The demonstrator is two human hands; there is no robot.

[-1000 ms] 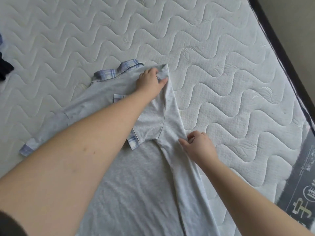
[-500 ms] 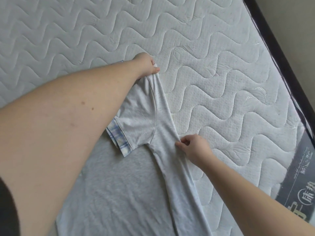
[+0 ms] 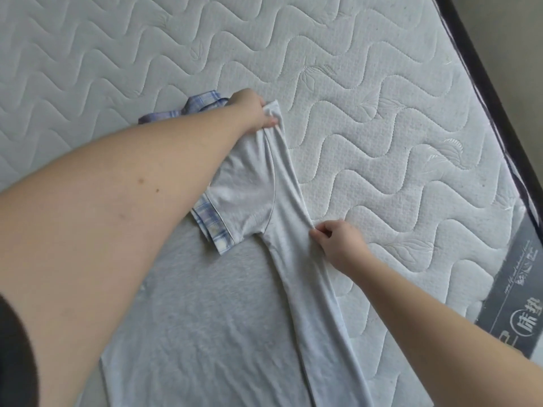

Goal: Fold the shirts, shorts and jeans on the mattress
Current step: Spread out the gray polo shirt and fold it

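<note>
collar (image 3: 188, 108) uncovered again; quilted mattress (image 3: 382, 113), dark edge (image 3: 482, 83).

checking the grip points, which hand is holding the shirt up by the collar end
The left hand: it grips the grey shirt at its shoulder corner, beside the plaid collar. The right hand pinches the folded edge lower down.

The grey shirt (image 3: 205, 318) with blue plaid collar (image 3: 188, 108) and cuff (image 3: 213, 230) lies flat on the white quilted mattress (image 3: 382, 127), its right side and sleeve folded inward.
</note>
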